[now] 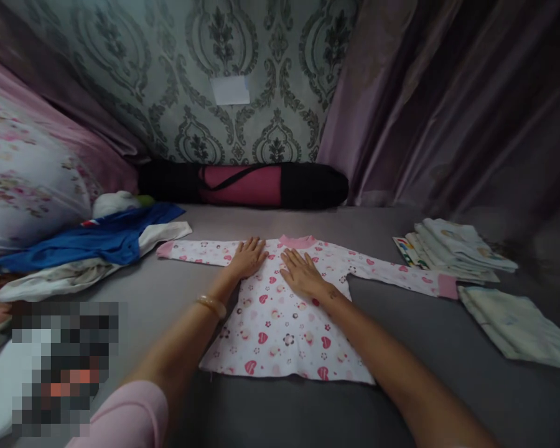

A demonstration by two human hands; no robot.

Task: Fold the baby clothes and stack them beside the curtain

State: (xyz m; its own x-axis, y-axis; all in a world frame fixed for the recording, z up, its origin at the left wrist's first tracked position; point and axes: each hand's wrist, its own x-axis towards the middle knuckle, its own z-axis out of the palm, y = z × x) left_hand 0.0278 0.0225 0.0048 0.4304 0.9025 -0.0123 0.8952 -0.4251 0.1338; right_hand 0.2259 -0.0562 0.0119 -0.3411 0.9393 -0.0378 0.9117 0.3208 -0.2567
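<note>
A white long-sleeved child's shirt (275, 336) with pink hearts and flowers lies spread flat on the grey surface. Its pink collar (297, 241) points away from me, and both sleeves stretch out sideways to pink cuffs. My left hand (249, 256) rests flat on the shirt near the left shoulder, fingers extended. Palm down on the upper chest, just below the collar, lies my right hand (301, 274) with its fingers stretched out. Neither hand grips the cloth. A pale bangle (211, 305) circles my left wrist.
At left lie a blue garment (98, 239) and other loose clothes beside a floral pillow (23, 180). Folded clothes (457, 246) are stacked at right, with another folded cloth (522, 326) nearer. A black-and-pink long bag (242, 185) lies along the wall. A blurred-out patch covers the lower left.
</note>
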